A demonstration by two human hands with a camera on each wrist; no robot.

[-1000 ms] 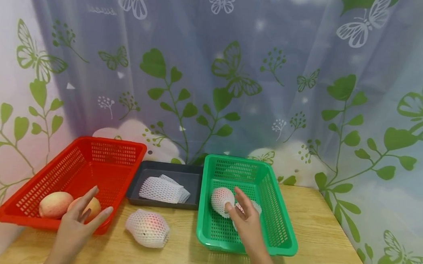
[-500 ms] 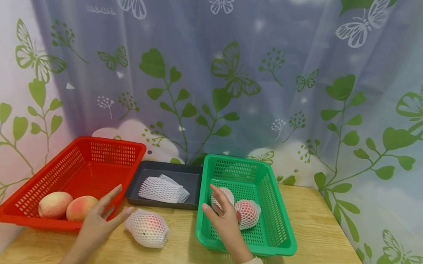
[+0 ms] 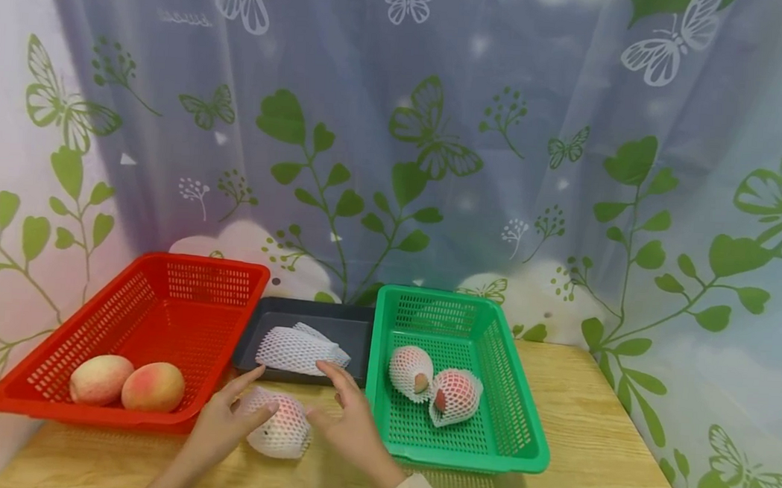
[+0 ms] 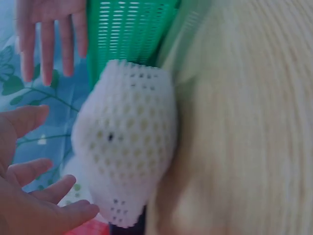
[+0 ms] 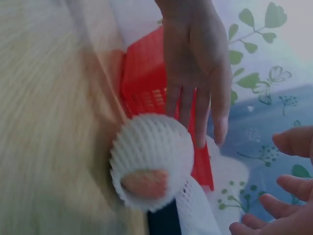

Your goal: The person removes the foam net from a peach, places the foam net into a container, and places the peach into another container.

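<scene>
On the wooden table lies a peach in a white foam net [image 3: 280, 425], between my two hands. My left hand [image 3: 222, 422] is at its left side with fingers spread, the thumb and fingertips overlapping the net in the head view. To its right, my right hand [image 3: 353, 430] has loosely extended fingers, the thumb close to the net. In the left wrist view the netted peach [image 4: 129, 132] stands apart from the fingers. The right wrist view shows bare peach skin [image 5: 145, 182] through the net's open end.
A red basket [image 3: 214, 323] at left holds two bare peaches [image 3: 154, 387]. Behind the netted peach, a dark tray [image 3: 359, 324] holds empty foam nets [image 3: 297, 350]. At right, a green basket [image 3: 517, 386] contains two netted peaches [image 3: 456, 396]. A patterned curtain [image 3: 396, 162] hangs behind.
My right hand has moved left out from over the green basket, and my left hand has moved right from the red basket. Both now flank the netted peach, which has stayed in place.
</scene>
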